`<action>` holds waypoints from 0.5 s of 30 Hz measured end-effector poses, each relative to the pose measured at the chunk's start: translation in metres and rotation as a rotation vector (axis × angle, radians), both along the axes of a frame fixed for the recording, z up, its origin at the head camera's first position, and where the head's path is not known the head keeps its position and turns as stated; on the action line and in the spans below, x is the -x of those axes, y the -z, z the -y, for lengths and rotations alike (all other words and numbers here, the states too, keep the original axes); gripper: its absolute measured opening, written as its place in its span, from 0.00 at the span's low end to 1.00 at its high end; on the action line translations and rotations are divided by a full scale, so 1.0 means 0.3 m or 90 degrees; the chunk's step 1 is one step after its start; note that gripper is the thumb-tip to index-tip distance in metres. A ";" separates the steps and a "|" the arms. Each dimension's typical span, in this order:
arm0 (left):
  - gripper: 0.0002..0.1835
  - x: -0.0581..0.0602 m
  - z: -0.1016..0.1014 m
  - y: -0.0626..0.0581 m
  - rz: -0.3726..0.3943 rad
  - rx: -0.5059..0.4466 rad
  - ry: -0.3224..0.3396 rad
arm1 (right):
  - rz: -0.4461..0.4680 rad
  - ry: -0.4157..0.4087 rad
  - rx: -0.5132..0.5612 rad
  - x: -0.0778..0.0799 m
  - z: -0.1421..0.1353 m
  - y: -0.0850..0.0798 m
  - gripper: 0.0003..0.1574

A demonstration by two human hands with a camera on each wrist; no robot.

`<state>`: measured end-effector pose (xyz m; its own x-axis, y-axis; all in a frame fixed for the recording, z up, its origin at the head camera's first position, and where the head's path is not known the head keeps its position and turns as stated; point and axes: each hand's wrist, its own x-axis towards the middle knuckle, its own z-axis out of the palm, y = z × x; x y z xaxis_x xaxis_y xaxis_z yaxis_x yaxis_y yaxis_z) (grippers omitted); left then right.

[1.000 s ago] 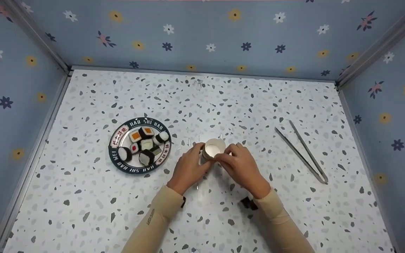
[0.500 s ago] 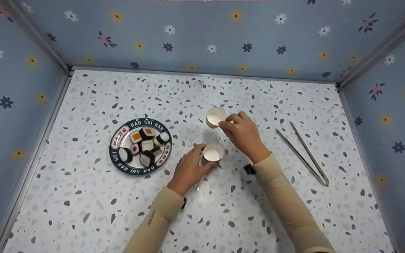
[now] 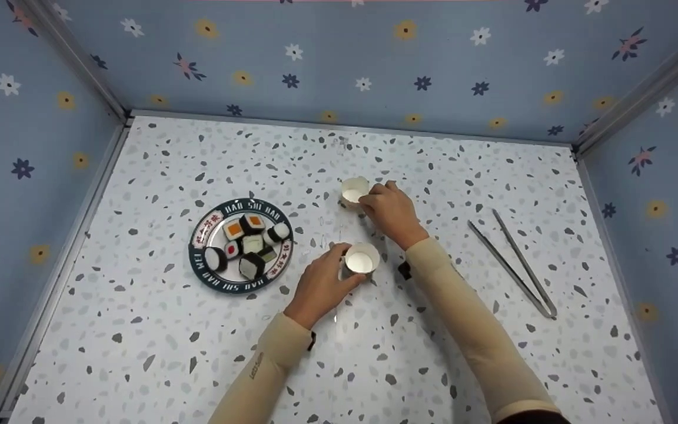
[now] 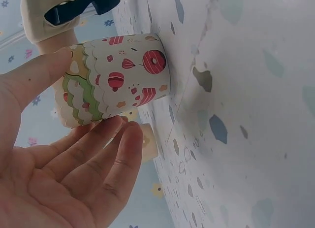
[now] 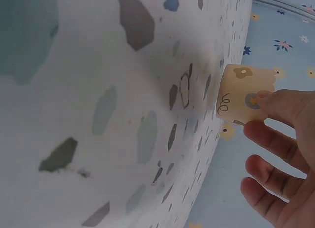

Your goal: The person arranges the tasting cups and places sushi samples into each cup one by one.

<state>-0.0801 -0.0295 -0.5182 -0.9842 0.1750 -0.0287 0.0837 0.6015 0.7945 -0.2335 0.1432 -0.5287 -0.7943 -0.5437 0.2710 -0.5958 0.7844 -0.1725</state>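
Observation:
A stack of nested paper baking cups [image 3: 362,259] stands upright on the table, its outer cup [image 4: 130,73] printed with red sweets and its scalloped rims layered. My left hand [image 3: 322,284] holds the stack near the rim, thumb on one side and fingers on the other. Farther back, my right hand [image 3: 396,213] pinches the rim of a separate beige paper baking cup [image 3: 353,188] between thumb and forefinger. In the right wrist view that beige cup [image 5: 238,92] shows brown flower prints, with its base close to the tabletop; the other fingers are spread off it.
To the left, a round plate [image 3: 239,287] with a dark green lettered rim bears several sushi pieces [image 3: 252,242]. Metal tongs [image 3: 518,268] lie spread on the right. Flowered blue panels [image 3: 339,59] enclose the speckled table [image 3: 198,353] at the back and sides.
My right hand has lifted the beige cup off the stack and carried it away toward the back of the table. My left hand has stayed at the stack.

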 end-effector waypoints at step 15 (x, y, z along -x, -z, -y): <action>0.34 0.000 0.001 -0.008 0.010 0.016 -0.002 | 0.006 0.030 -0.013 -0.007 0.008 0.003 0.14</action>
<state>-0.0801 -0.0298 -0.5158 -0.9841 0.1710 -0.0491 0.0689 0.6210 0.7808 -0.2315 0.1409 -0.5297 -0.8214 -0.5111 0.2529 -0.5568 0.8147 -0.1620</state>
